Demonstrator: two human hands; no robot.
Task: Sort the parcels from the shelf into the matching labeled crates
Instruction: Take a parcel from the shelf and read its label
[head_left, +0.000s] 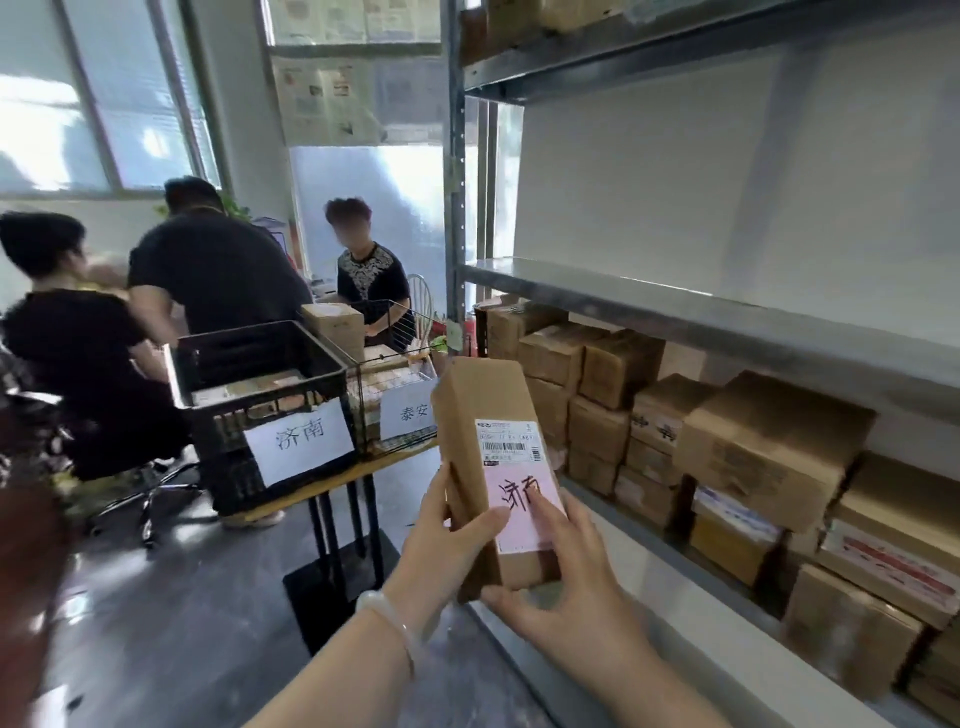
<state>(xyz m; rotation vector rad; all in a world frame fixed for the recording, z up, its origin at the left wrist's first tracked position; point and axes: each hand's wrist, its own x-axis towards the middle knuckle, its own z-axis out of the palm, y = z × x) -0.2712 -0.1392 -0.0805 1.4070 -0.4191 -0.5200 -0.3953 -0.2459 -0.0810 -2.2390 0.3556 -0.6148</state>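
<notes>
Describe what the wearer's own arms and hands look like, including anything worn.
No sleeves or gloves show; both arms are bare. The left hand has a pale, whitish bangle at its wrist. Nothing worn is visible on the right hand.

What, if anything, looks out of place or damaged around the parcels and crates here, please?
Nothing stands out. The parcel held in the left hand and right hand looks intact, its pink label flat. The shelf parcels are stacked unevenly, but none looks crushed or torn.
</notes>
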